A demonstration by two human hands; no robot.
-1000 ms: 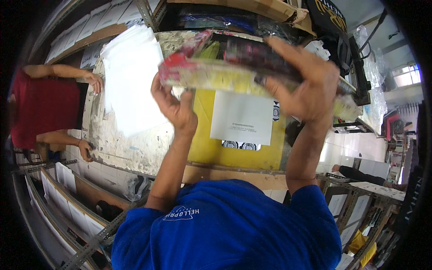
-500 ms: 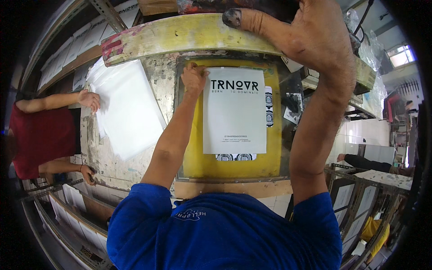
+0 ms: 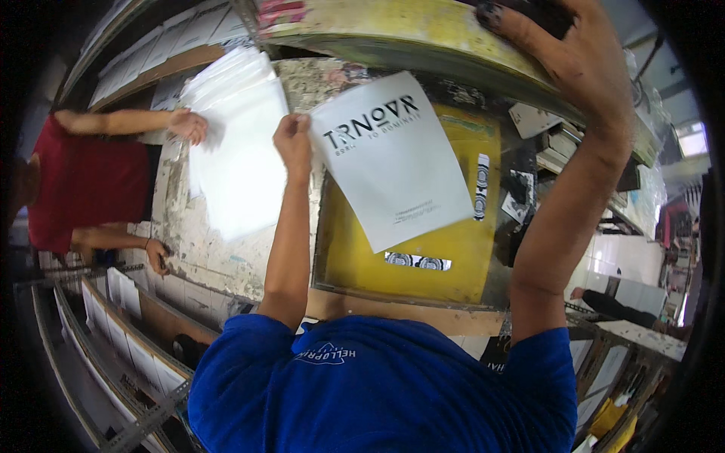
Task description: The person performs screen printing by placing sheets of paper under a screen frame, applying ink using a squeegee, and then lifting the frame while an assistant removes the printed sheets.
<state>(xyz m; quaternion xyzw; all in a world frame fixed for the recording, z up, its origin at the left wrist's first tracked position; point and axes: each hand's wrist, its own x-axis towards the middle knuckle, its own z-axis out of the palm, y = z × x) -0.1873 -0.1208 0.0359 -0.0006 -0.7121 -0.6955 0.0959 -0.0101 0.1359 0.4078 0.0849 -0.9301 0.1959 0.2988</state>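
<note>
Pinching printed sheet (image 3: 404, 177), seemingly holding frame (image 3: 408, 34)

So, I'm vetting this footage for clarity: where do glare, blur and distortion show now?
Head view: glare washes out detail on the stack of white sheets; head view: small lettering low on the printed sheet looks smeared; head view: the fisheye bows the yellow-stained frame and leaves black corners.

You wear a bright blue T-shirt (image 3: 393, 392) at six o'clock, its cloth creased. A white lettered print (image 3: 326, 354) sits toward its ten o'clock. Your short left sleeve (image 3: 245, 351) lies near seven, your right sleeve (image 3: 540, 370) near four. A smudge marks your right thumb (image 3: 491, 16) at one.
</note>
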